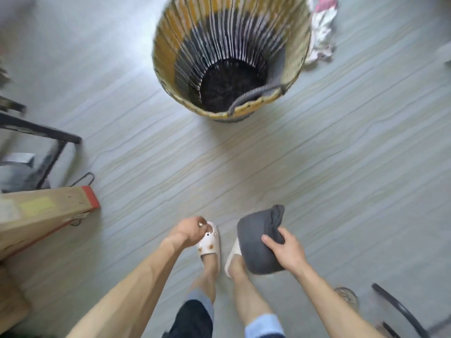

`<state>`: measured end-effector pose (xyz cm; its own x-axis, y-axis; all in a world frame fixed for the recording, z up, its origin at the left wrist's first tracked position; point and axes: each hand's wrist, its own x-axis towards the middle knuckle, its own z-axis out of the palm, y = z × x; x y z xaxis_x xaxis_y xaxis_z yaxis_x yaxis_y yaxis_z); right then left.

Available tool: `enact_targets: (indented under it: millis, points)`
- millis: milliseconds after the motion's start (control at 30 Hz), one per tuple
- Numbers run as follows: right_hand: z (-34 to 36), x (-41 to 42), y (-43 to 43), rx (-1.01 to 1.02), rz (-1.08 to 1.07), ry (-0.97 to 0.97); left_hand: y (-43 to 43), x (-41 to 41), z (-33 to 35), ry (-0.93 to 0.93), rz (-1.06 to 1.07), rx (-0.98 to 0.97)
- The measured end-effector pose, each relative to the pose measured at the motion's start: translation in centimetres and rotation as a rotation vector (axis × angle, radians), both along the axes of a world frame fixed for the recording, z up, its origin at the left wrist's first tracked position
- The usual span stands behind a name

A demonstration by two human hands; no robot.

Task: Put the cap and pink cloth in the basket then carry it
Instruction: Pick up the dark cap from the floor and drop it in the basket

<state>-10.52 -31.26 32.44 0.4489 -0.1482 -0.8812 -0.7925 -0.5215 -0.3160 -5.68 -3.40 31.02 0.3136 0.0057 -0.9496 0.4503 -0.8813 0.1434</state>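
A tall woven basket (170,45) with yellow and dark bands and a grey rope handle stands on the floor ahead of me, and I can see its dark bottom. A pink and white cloth (322,28) lies crumpled on the floor behind the basket's right side. My right hand (285,250) grips a dark grey cap (258,242) low at my right, over my right foot. My left hand (189,230) hangs curled above my left foot, with nothing visible in it.
A cardboard box (41,215) with a red edge lies at the left, with dark metal furniture legs (41,132) behind it. A dark curved object (400,311) sits at the bottom right. My feet are in white slippers (210,242) on grey plank flooring.
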Motion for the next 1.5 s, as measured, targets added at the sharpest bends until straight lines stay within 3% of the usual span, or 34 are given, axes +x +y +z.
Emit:
enact_targets:
  millis: [133,233,333,467,700,1033,1300,1500]
  points:
    - [17.4,-1.5,-1.9,0.098,-0.196,-0.038,-1.2,-2.1,15.8,0.023,0.084,-0.026]
    - [28.1,-1.7,-3.1,0.188,-0.285,-0.088,-2.9,-2.0,25.1,-0.059,0.138,-0.067]
    - [35.5,-1.4,-3.9,0.269,-0.343,-0.132,-4.4,-1.2,31.9,-0.171,0.227,-0.119]
    - [40.1,-0.2,-4.6,0.237,-0.362,-0.231,-5.6,-0.5,36.3,-0.266,0.443,-0.163]
    - [40.7,7.4,-4.6,0.212,-0.255,-0.241,-6.5,2.4,36.3,-0.255,0.723,-0.214]
    - [39.3,29.1,-5.0,0.145,0.058,-0.258,-6.3,15.7,34.1,-0.231,0.932,-0.16]
    - [33.7,45.5,-3.5,0.06,0.528,-0.305,-6.7,26.0,33.5,-0.196,1.027,-0.074]
    - [24.7,55.5,-0.6,0.052,0.954,-0.223,-9.4,29.1,26.5,-0.078,1.325,0.09]
